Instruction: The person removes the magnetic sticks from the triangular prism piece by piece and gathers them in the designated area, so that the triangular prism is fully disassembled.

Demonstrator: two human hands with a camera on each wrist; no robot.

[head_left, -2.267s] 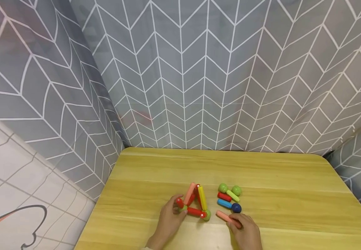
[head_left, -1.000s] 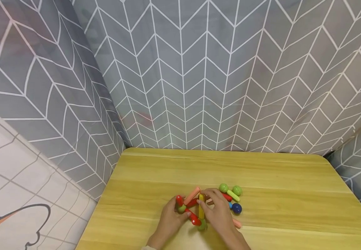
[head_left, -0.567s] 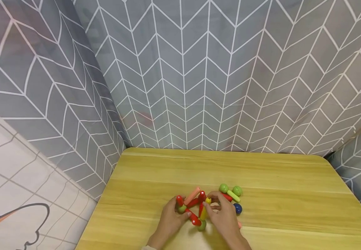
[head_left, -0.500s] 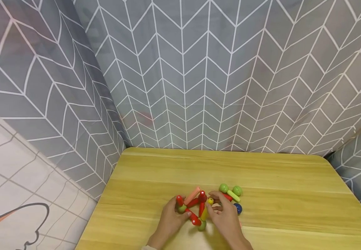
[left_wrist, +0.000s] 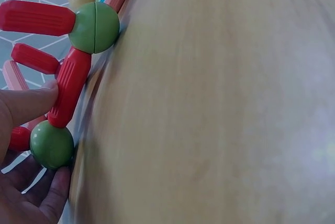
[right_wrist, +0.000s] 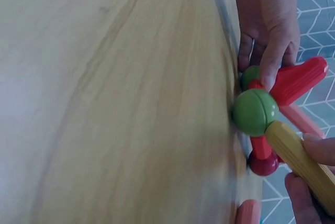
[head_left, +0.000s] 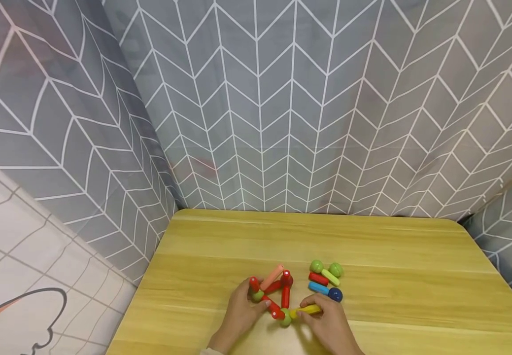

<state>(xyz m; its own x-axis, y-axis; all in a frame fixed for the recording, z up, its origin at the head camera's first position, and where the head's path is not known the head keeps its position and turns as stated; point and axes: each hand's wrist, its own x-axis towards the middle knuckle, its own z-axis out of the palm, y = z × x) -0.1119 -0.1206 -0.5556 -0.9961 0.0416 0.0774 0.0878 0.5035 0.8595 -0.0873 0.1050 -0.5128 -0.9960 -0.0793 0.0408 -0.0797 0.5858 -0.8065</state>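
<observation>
My left hand [head_left: 241, 308] grips a magnetic ball-and-rod frame at its left corner, thumb on a red rod [left_wrist: 72, 88] and fingers by a green ball [left_wrist: 52, 145]. Three red rods make the triangular base, with green balls at left and front and a dark red ball [right_wrist: 263, 164] at the back. Short red rods stick up from the corners. A salmon rod [head_left: 272, 277] slants from the left corner. Between thumb and fingers, my right hand [head_left: 328, 323] pinches a yellow rod [head_left: 311, 309], nearly level, its end at the front green ball [head_left: 286, 320].
Right of the frame lie two green balls [head_left: 316, 266], a lime rod [head_left: 330, 277], a red rod [head_left: 319, 279], and a blue rod [head_left: 318, 288] touching a dark blue ball [head_left: 335, 295]. A loose salmon rod [right_wrist: 248, 212] lies near my right hand. Patterned curtains border the wooden table [head_left: 220, 236].
My right hand let go of the loose salmon rod, took the yellow rod leaning toward the back corner and swung it down to the right. The frame turned slightly; my left hand kept its grip.
</observation>
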